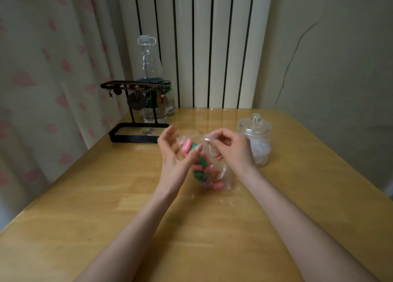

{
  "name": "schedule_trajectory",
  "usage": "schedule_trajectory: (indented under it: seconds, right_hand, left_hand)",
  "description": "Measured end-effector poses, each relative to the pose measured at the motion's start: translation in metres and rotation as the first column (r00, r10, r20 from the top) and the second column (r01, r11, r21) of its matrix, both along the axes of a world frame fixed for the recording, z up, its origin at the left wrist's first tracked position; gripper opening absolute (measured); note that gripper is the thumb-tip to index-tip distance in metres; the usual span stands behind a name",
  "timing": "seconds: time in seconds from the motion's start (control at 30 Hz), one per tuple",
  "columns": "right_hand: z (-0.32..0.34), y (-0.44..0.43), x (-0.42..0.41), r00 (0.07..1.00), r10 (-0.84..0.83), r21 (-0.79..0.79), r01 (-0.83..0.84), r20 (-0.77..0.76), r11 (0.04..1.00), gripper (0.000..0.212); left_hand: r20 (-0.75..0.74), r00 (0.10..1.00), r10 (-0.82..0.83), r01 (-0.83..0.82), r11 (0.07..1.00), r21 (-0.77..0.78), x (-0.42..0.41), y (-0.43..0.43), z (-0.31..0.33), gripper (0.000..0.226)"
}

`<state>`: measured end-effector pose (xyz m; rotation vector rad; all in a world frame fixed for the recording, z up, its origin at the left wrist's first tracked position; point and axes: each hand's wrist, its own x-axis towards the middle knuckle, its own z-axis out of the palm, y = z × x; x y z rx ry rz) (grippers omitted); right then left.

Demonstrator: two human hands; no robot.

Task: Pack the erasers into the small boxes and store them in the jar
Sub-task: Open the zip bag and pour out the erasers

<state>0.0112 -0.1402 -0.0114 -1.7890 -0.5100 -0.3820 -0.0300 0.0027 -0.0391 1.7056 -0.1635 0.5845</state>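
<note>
**Opening the eraser bag at its mouth**

Your right hand (232, 152) pinches the top edge of the clear plastic bag (222, 176) between thumb and curled fingers. Your left hand (173, 156) is spread, its fingers nearly straight and its thumb laid across the bag's front. The bag hangs between them with its bottom on the wooden table (127, 218). It is stuffed with small pink, green and orange erasers (202, 167).

Expect thin, limp, slick film and a light load that shifts. Take hold at the two lips of the mouth, not at the belly, or the erasers will likely spill.

The lidded glass jar (256, 141) stands just beside your right hand. The pale clear pieces inside may be the small boxes, but they are too indistinct to say.
</note>
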Motion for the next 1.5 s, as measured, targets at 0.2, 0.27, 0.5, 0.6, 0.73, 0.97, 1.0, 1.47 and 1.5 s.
schedule_trajectory:
  seconds: [0.2, 0.27, 0.5, 0.6, 0.73, 0.97, 1.0, 1.47, 1.5]
  right_hand:
    - [0.028, 0.010, 0.012, 0.997, 0.018, 0.113, -0.010, -0.070, 0.994, 0.008]
    - [0.036, 0.011, 0.012, 0.997, 0.027, 0.168, -0.015, -0.071, 0.986, 0.010]
    - [0.056, 0.000, 0.025, 0.992, -0.127, -0.033, 0.128, 0.026, 0.991, 0.030]
    - [0.067, -0.009, 0.028, 0.999, -0.026, -0.041, 0.024, -0.045, 0.999, 0.029]
    - [0.076, -0.012, 0.029, 0.996, 0.062, -0.227, -0.076, -0.071, 0.971, 0.033]
    - [0.076, -0.005, 0.034, 0.991, -0.070, -0.208, 0.092, 0.113, 0.974, 0.007]
    - [0.078, -0.004, 0.035, 0.990, -0.074, -0.207, 0.097, 0.118, 0.973, 0.005]
    - [0.083, 0.000, 0.037, 0.986, -0.127, -0.133, 0.142, 0.110, 0.981, 0.012]
    - [0.084, 0.000, 0.037, 0.986, -0.125, -0.117, 0.137, 0.107, 0.984, 0.010]
  left_hand:
    - [-0.396, 0.917, -0.057, 0.098, 0.992, 0.084, 0.007, -0.024, -0.025, 0.120]
    - [-0.390, 0.921, -0.010, 0.059, 0.992, 0.113, 0.012, -0.025, -0.028, 0.118]
    - [-0.351, 0.935, 0.048, 0.034, 0.974, 0.222, 0.020, -0.017, -0.039, 0.080]
    - [-0.336, 0.941, 0.038, 0.042, 0.973, 0.227, 0.021, -0.014, -0.039, 0.072]
    - [-0.358, 0.933, 0.019, 0.068, 0.971, 0.230, 0.022, -0.013, -0.039, 0.074]
    - [-0.376, 0.925, 0.046, 0.064, 0.959, 0.275, 0.024, -0.017, -0.041, 0.089]
    - [-0.371, 0.927, 0.051, 0.060, 0.958, 0.280, 0.024, -0.017, -0.042, 0.091]
    - [-0.378, 0.922, 0.081, 0.038, 0.954, 0.297, 0.022, -0.019, -0.041, 0.097]
    - [-0.375, 0.924, 0.079, 0.039, 0.954, 0.297, 0.023, -0.019, -0.041, 0.098]
